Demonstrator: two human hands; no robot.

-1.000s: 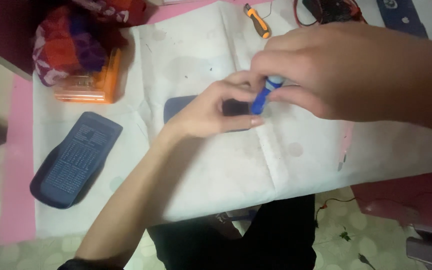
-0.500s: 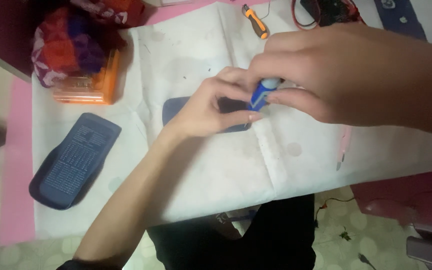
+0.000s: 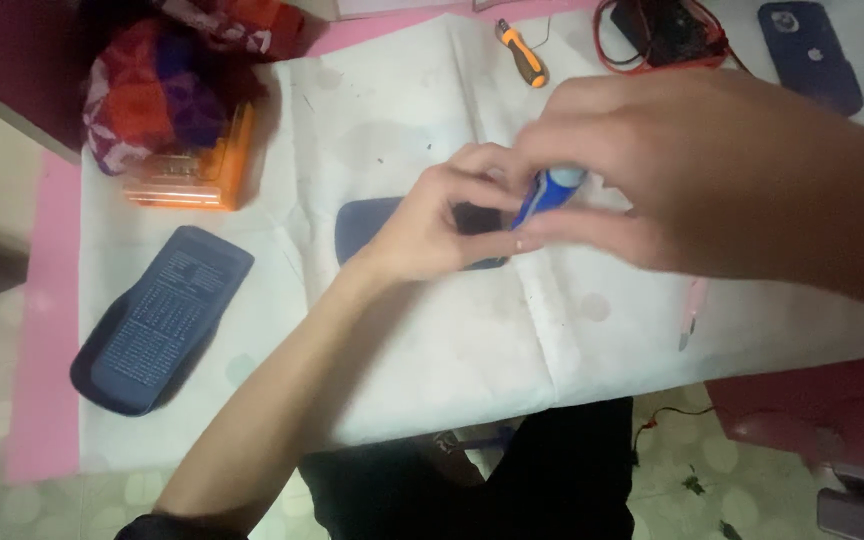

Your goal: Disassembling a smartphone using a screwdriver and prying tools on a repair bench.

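A dark blue flat device (image 3: 364,222) lies on a white sheet (image 3: 432,330) in the middle of the table. My left hand (image 3: 442,215) rests on it, fingers pinching around a small black part at its right end. My right hand (image 3: 652,170) hovers just above and to the right, gripping a blue-handled screwdriver (image 3: 544,192) that points down at the device. Both hands hide most of the device's right half.
A dark blue calculator cover (image 3: 157,320) lies at the left. An orange box (image 3: 197,170) and a coloured cloth (image 3: 152,95) sit at the back left. An orange-handled screwdriver (image 3: 522,55), red wires (image 3: 662,40), a blue phone case (image 3: 810,55) and pink tweezers (image 3: 690,315) are on the right side.
The hands stay on the device with only slight shifts; the blue screwdriver stays in the right hand at about the same spot.
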